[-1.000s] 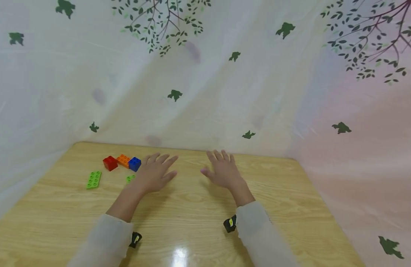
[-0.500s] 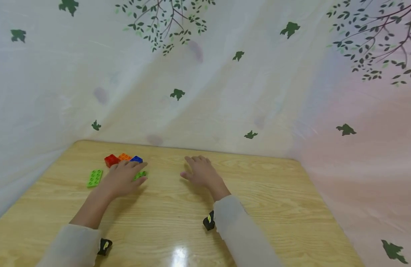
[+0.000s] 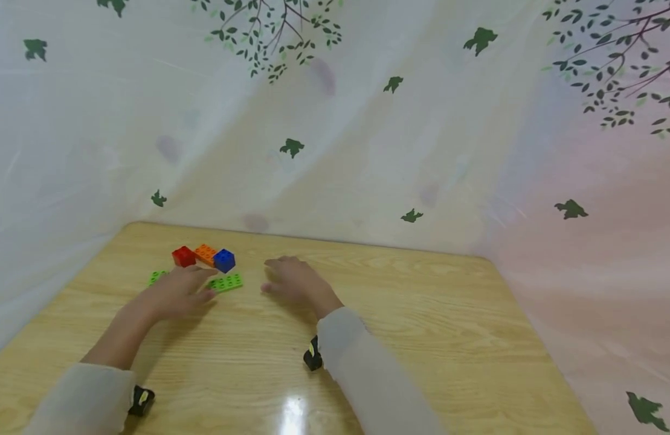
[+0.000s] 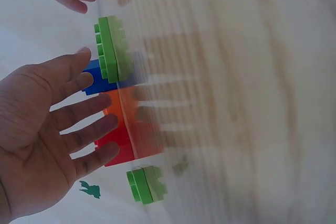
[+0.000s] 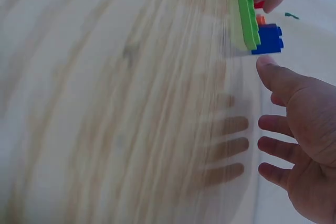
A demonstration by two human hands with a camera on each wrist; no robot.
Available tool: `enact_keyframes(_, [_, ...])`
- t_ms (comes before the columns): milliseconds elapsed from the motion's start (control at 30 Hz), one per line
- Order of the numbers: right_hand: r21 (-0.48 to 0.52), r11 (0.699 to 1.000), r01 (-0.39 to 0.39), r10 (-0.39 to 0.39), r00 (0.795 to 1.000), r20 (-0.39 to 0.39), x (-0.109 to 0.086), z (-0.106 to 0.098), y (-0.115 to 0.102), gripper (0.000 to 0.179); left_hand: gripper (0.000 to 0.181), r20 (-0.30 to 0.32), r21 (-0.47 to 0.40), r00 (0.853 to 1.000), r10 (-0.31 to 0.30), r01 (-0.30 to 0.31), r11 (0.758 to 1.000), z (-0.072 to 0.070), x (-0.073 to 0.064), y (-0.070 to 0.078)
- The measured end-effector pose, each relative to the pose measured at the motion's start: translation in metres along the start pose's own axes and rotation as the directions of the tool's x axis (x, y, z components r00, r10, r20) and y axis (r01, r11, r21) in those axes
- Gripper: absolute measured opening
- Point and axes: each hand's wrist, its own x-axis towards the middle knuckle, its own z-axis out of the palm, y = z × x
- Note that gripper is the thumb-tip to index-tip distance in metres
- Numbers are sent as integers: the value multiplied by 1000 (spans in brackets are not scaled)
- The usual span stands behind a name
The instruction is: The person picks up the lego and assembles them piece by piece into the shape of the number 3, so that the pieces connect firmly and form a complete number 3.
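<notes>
My left hand (image 3: 171, 295) hovers over the table's left part with its fingers spread, holding nothing. Just past it lie a red block (image 3: 183, 256), an orange block (image 3: 206, 254) and a blue block (image 3: 224, 260), close together. One light green building block (image 3: 227, 283) lies at the left fingertips, in front of the blue one. A second light green block (image 3: 157, 276) is partly hidden behind the left hand. In the right wrist view, my right hand (image 5: 315, 140) has relaxed fingers and an empty palm. Its thumb is nearest the blue block (image 5: 268, 40), apart from it.
The wooden table (image 3: 421, 338) ends at the back against a pale cloth (image 3: 345, 169) printed with leaves and birds. Cloth also hangs along the left and right sides. Each wrist carries a small black device (image 3: 313, 354).
Both hands have moved left across the table. My left hand has come to the front of the blocks, and the right hand has come closer to them. The blocks stay put.
</notes>
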Motion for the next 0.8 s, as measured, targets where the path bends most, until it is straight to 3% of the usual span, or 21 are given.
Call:
enact_keyframes(167, [39,998,54,-54,999,-1,10,4,-14,63,49,15,-97,999,29,-27,995,0,1,-6])
enact_keyframes(333, [36,995,88,-87,996,-19,21,9,-24,59,50,41,-183,999,23,-15,983,-2,3,-12])
enact_keyframes(600, [37,994,100,-98,993,-61,37,15,-36,54,51,85,-231,996,-7,26,973,-3,9,-21])
enact_keyframes(800, [42,989,145,-140,985,-102,46,19,-40,41,47,101,-237,995,-24,47,970,-3,13,-22])
